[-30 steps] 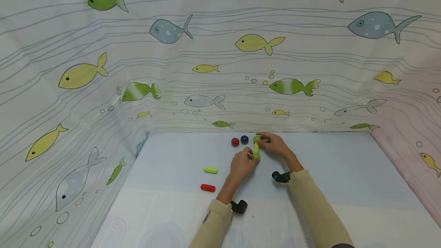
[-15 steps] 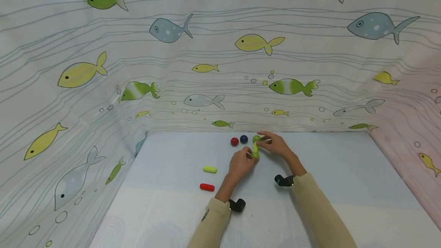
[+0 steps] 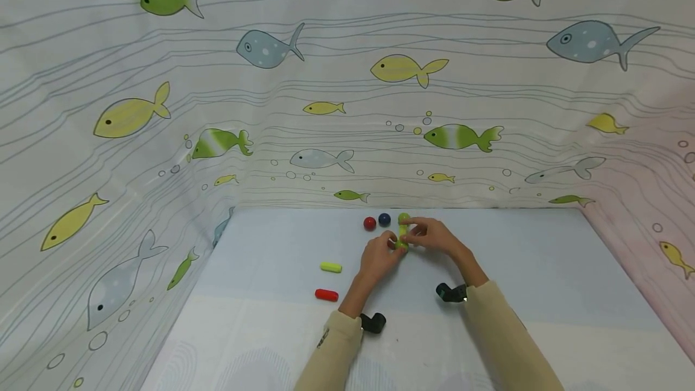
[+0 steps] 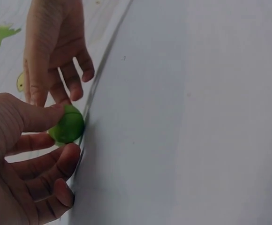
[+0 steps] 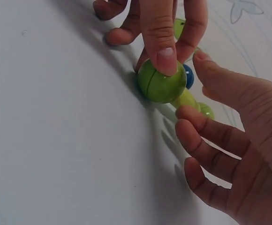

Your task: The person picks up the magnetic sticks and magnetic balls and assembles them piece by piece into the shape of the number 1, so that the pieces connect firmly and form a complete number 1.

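Note:
A dumbbell-shaped piece, a yellow-green rod [image 3: 403,231] with a green ball [image 5: 162,82] at the near end and another green ball [image 3: 404,218] at the far end, lies between both hands on the table. With thumb and fingers, my left hand [image 3: 379,256] pinches the near ball. My right hand [image 3: 437,236] is on the piece's right side, its thumb and fingers spread apart around the rod. The right wrist view leaves a gap between that thumb and index finger; whether a fingertip touches the rod is unclear. The left wrist view shows the near ball, while the rod is hidden.
A red ball [image 3: 370,223] and a dark blue ball [image 3: 384,219] sit left of the piece's far end. Farther left lie a yellow-green rod [image 3: 331,267] and a red rod [image 3: 327,295]. Fish-patterned cloth [image 3: 380,137] rises behind the table [image 3: 260,258].
My right hand has shifted from the far ball toward the near end, and its fingers have spread. My left hand still holds the near ball in about the same spot.

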A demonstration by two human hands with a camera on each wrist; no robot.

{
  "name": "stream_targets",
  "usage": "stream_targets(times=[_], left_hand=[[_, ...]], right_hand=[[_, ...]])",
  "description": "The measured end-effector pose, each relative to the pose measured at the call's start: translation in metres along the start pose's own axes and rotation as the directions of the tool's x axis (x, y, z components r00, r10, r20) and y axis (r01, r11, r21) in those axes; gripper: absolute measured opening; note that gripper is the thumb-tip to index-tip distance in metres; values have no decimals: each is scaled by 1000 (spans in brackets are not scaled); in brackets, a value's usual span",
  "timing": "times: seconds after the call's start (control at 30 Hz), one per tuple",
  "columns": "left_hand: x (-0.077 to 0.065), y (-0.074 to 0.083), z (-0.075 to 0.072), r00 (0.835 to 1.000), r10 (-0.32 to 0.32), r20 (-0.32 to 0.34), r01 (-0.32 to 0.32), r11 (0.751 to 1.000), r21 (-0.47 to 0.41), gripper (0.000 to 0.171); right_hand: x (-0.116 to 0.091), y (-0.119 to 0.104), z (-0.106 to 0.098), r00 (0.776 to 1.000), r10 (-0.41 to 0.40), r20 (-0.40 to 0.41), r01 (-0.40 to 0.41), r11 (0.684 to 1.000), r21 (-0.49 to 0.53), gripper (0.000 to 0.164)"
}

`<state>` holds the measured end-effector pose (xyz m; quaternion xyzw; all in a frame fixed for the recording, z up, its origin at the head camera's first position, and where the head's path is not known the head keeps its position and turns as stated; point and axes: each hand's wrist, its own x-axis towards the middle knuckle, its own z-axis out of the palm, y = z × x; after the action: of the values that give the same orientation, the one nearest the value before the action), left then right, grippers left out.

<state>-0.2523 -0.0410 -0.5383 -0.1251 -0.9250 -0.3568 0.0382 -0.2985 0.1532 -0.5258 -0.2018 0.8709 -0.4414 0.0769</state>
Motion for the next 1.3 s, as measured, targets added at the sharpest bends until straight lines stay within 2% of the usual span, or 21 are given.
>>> stream_targets(times=[0.13,0.33,0.73,1.0,1.13,1.3], left_hand=[[-1,0,0,1000,22,-16,-22,1000,6,24],[0,0,1,999,29,-26,-29,999,14,26],[1,0,1,999,36,15,-36,999,24,28],[-2,0,0,999,41,16,-41,999,19,29],[-4,0,-4,999,34,33,-35,998,46,31],[-9,-1,-16,997,7,70,-14,996,93,36]], right_hand=[[-2,2,3,999,3,33,-2,1000,-1,49],[-2,3,6,999,-18,42,17,1000,16,49],[-4,8,7,998,-14,62,12,1000,27,49],[-4,11,5,996,-13,84,11,1000,26,50],[-5,9,5,996,-14,88,11,999,31,49],[-5,6,5,996,9,92,-11,1000,17,49]])
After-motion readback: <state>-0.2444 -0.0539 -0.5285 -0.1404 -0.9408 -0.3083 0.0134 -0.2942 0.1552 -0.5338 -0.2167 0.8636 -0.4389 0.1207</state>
